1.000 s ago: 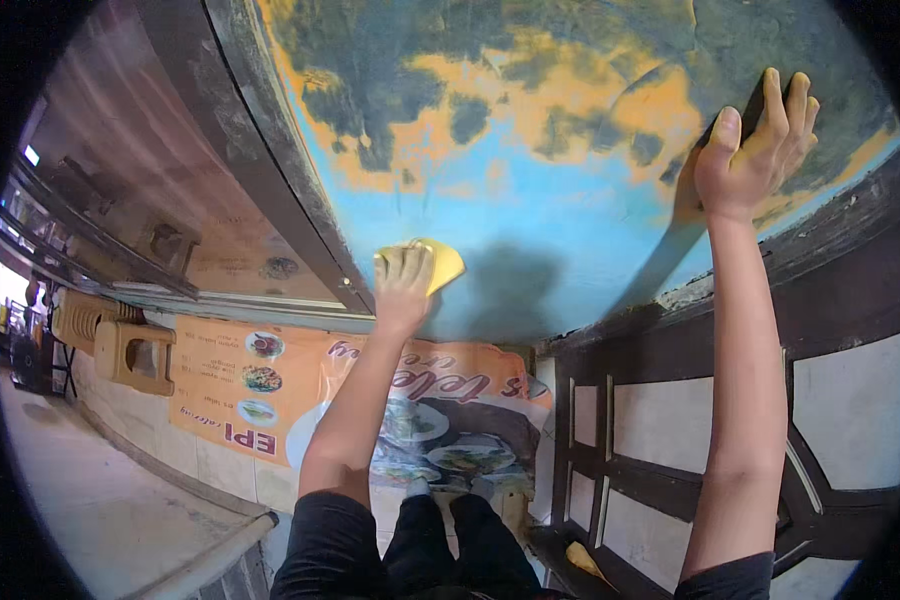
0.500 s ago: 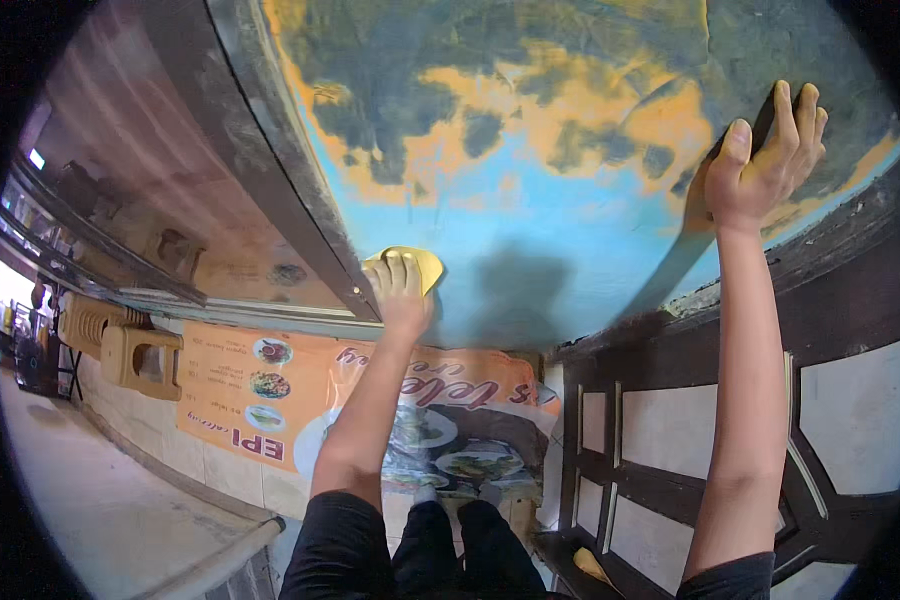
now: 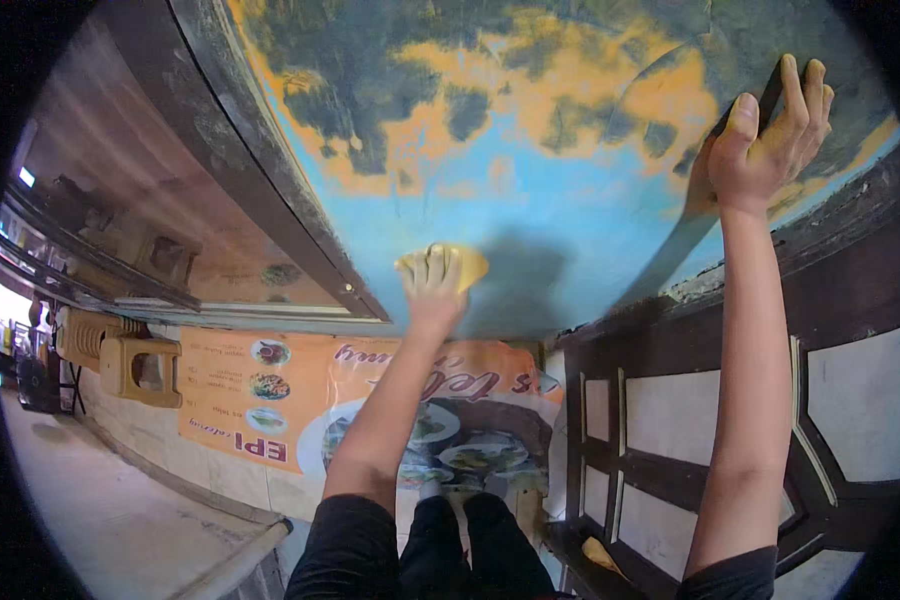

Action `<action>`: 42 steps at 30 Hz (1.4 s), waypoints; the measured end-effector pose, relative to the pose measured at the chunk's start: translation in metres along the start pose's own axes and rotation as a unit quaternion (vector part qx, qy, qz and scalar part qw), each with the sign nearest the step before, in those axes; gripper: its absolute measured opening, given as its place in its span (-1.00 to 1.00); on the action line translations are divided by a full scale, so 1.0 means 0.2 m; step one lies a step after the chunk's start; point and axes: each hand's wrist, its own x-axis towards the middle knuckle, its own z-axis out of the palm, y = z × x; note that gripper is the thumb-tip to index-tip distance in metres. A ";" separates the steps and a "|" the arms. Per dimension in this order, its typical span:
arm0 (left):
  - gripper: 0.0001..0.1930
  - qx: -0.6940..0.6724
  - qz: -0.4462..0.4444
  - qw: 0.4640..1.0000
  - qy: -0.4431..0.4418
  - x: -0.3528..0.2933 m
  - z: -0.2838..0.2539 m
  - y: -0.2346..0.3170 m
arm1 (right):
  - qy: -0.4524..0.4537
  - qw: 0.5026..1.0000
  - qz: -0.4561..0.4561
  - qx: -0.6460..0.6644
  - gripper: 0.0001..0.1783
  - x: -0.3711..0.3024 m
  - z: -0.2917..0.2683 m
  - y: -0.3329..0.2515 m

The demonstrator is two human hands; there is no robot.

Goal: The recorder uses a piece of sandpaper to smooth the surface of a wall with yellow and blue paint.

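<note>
My left hand (image 3: 435, 280) presses a thin yellow sheet, apparently sandpaper (image 3: 473, 267), flat against the lower blue part of a painted wall (image 3: 590, 230). The fingers lie together over it, and its right end sticks out past them. Above the blue, the wall surface is patchy orange and dark grey-green. High on the right, my right hand (image 3: 770, 150) leans on the dark patch with its fingers stretched out and nothing in it. Its forearm throws a shadow on the wall.
A dark wooden frame (image 3: 310, 230) with a glossy pane borders the wall on the left. A dark panelled door (image 3: 660, 440) stands at right. Below hangs an orange banner (image 3: 235, 400) with food pictures. Stacked tan plastic stools (image 3: 140, 370) stand far left.
My left hand has slid to the right along the wall with the sandpaper, away from the frame's corner. My right hand stays on its patch; the view has shifted slightly.
</note>
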 end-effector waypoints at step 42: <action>-0.27 -0.005 0.007 0.999 0.047 0.18 -0.14 0.12 | -0.014 1.000 0.015 0.002 -0.44 0.00 -0.01 -0.02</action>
